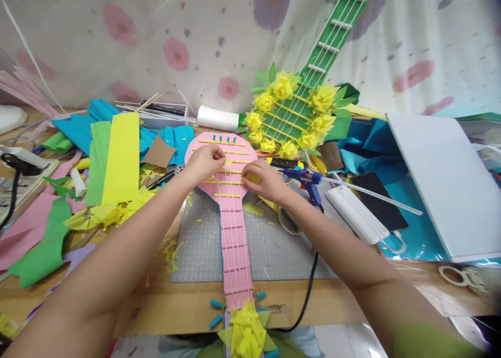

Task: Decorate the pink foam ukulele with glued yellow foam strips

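A pink paper-covered model lute (pixel 236 230) lies with its round body away from me and its neck toward me, carrying white strings and yellow strips. Over the left of its body, my left hand (pixel 205 164) is closed in a pinch, a small yellow paper piece (pixel 227 162) at its fingertips. My right hand (pixel 266 179) rests at the body's right edge with fingers curled around a yellow paper piece (pixel 253 178), partly hidden. Yellow paper flowers (pixel 247 331) cover the neck's near end, beside blue pegs (pixel 216 321).
A green model lute (pixel 285 119) with yellow flowers leans against the curtain. Right of my hands are a blue glue gun (pixel 307 180), a tape roll (pixel 288 221) and a white power bank-like block (pixel 356 214). Crepe paper (pixel 121 157) and scraps lie left. A grey cutting mat (pixel 282 261) lies underneath.
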Tool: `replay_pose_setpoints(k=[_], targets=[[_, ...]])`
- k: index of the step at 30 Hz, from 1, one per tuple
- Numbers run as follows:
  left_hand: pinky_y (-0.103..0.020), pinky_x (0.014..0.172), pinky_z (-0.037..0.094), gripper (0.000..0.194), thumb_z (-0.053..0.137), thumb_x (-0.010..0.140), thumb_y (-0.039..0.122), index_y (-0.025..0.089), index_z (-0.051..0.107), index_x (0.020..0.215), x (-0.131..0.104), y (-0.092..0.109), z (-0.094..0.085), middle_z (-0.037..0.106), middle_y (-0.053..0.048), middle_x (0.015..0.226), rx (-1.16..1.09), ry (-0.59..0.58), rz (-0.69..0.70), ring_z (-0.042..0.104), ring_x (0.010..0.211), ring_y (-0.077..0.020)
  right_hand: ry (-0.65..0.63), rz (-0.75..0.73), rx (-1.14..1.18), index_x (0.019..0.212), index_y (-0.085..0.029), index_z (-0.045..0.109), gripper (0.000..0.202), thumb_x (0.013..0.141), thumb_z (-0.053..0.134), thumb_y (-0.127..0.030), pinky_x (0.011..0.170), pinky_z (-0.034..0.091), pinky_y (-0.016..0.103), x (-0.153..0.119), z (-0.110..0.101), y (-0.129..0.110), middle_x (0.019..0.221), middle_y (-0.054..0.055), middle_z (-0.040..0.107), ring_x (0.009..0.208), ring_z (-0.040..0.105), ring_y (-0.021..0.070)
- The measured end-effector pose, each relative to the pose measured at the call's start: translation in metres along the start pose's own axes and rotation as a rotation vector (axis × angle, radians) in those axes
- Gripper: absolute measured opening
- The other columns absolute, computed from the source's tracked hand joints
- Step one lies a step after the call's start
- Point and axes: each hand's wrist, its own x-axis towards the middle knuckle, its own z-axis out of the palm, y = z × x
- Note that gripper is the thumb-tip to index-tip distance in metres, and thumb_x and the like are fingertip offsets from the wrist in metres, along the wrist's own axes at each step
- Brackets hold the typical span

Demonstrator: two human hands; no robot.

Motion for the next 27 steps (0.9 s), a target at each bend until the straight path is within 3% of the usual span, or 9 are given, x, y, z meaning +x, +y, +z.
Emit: replay_pose_setpoints(k=[6, 13, 27], targets=[[-0.024, 0.056, 0.039, 0.01, 0.053, 0.064, 0.017, 0.017, 0.062, 0.068, 0.009, 0.011, 0.012, 0.066, -0.002, 0.071, 0.211, -0.105, 0.072, 0.057, 0.063, -0.0129, 0.069, -0.023, 0.029, 0.087, -0.022, 0.06, 0.008, 0.084, 0.053, -0.023, 0.084, 0.047, 0.036, -0.013, -0.001, -0.001, 0.091, 0.004, 0.066, 0.09, 0.059, 0.0181], [-0.025, 0.053, 0.036, 0.014, 0.058, 0.06, 0.02, 0.018, 0.066, 0.072, 0.018, 0.026, 0.021, 0.067, -0.002, 0.071, 0.33, -0.236, -0.009, 0.056, 0.062, -0.0136, 0.113, -0.001, 0.06, 0.09, -0.022, 0.062, 0.012, 0.086, 0.051, -0.025, 0.083, 0.049, 0.036, -0.022, -0.001, -0.002, 0.094, 0.006, 0.067, 0.091, 0.061, 0.0179], [-0.024, 0.052, 0.037, 0.012, 0.057, 0.059, 0.019, 0.017, 0.067, 0.067, 0.024, 0.035, 0.028, 0.065, -0.002, 0.066, 0.346, -0.289, 0.022, 0.055, 0.061, -0.0139, 0.079, 0.033, 0.083, 0.092, -0.022, 0.062, 0.015, 0.088, 0.048, -0.029, 0.085, 0.049, 0.038, -0.024, -0.001, 0.0, 0.098, 0.007, 0.065, 0.095, 0.059, 0.019]])
